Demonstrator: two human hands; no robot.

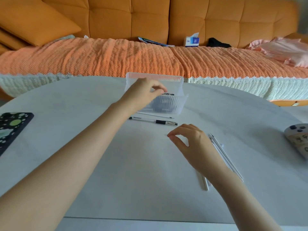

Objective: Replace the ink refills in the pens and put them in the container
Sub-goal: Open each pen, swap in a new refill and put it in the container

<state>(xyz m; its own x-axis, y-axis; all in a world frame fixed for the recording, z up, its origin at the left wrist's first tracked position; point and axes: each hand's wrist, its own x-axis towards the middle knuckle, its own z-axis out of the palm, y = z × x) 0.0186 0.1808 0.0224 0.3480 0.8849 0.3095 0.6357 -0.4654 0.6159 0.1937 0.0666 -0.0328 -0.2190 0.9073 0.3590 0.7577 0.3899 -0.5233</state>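
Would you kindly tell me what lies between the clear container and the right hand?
In the head view, a thin white refill beside the container, then a black-gripped pen nearer the right hand.

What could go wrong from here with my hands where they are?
1. The left hand is at the container, its arm crossing the pen and thin refill lying just in front. Drawing back low might sweep them aside.
2. The right hand sits over the white refills. A careless wrist could roll them toward the table edge.
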